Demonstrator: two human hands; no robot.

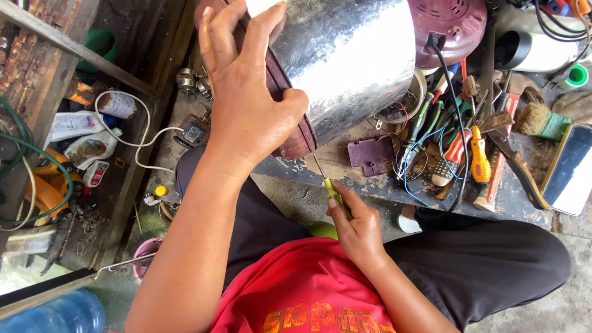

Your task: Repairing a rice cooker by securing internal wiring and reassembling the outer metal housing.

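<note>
Left hand grips the maroon base rim of a shiny metal pot, tilted on its side at the counter edge. Right hand is closed around a green-handled screwdriver, tip pointed up at the pot's base; contact looks likely but is hard to see. A maroon plate lies beside the pot, near loose tools and wires.
</note>
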